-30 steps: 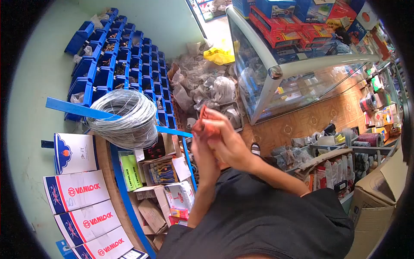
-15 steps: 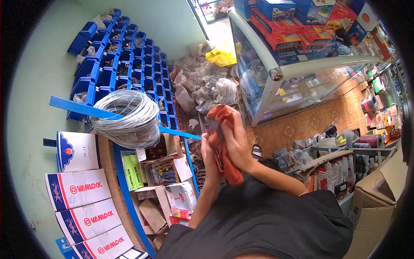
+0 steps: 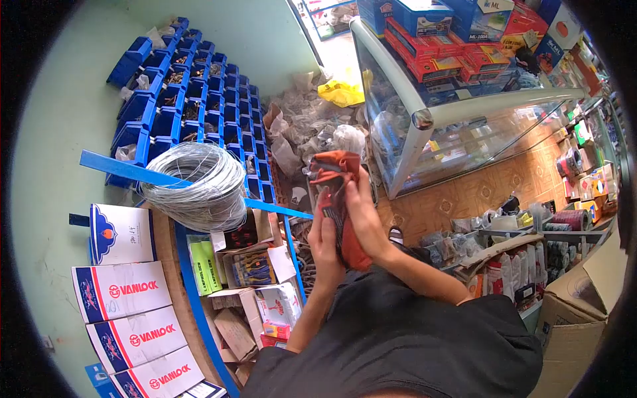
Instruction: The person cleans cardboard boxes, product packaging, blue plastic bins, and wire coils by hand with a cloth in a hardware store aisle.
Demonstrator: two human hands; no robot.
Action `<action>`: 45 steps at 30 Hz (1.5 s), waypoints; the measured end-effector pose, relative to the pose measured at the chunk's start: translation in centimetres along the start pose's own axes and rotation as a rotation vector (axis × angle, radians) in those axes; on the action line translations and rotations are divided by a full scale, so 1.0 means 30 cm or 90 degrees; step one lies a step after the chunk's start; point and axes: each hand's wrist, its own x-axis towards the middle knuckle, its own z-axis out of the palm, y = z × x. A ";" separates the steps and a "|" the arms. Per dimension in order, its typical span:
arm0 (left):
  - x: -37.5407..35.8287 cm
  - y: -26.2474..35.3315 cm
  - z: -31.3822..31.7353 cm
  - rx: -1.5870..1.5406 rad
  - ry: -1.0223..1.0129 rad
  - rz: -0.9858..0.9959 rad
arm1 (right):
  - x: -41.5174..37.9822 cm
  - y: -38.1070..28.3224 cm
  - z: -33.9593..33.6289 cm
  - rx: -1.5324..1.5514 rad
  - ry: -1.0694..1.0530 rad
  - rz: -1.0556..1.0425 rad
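Observation:
An orange-red cloth [image 3: 355,249] with a dark part is bunched between my two hands, in front of my body. My left hand [image 3: 325,240] presses against its left side with the fingers pointing up. On the right side, my right hand [image 3: 363,215] wraps its fingers round the cloth. The cloth's top folds stick out above the fingers, and its lower end hangs by my right wrist. Something dark and striped shows between the palms, too unclear to name.
A wire coil [image 3: 196,186] hangs on a blue bar [image 3: 133,171] at the left, before blue bins [image 3: 162,123]. VANLOCK boxes [image 3: 133,289] stand lower left. A glass case [image 3: 424,119] is at the right, an open carton [image 3: 577,292] lower right. Plastic bags [image 3: 292,132] lie ahead.
The cloth has been turned and folded between my hands; its top now spreads leftward and its lower end sits higher. My left hand now lies flatter against it.

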 end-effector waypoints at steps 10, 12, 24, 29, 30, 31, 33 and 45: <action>0.018 0.020 0.017 0.125 0.019 0.070 | -0.049 0.047 0.024 0.021 0.082 0.045; -0.025 -0.010 -0.004 0.226 -0.031 0.110 | 0.028 0.007 -0.018 0.166 0.088 0.123; -0.073 -0.014 0.004 0.165 0.067 0.007 | 0.076 0.115 -0.033 0.299 0.142 0.184; 0.008 -0.051 0.013 0.202 0.238 0.090 | 0.016 0.064 -0.020 0.054 0.050 0.089; 0.027 -0.056 -0.004 0.198 0.269 0.087 | -0.015 0.049 -0.013 -0.004 0.031 0.112; 0.046 -0.049 -0.014 0.195 0.300 0.084 | -0.035 0.056 -0.004 -0.080 0.028 0.034; 0.069 -0.011 -0.018 0.199 0.264 0.131 | -0.068 0.053 0.012 -0.153 0.014 -0.037; 0.060 0.039 -0.003 0.227 0.234 0.100 | -0.023 0.020 0.002 0.087 -0.045 0.081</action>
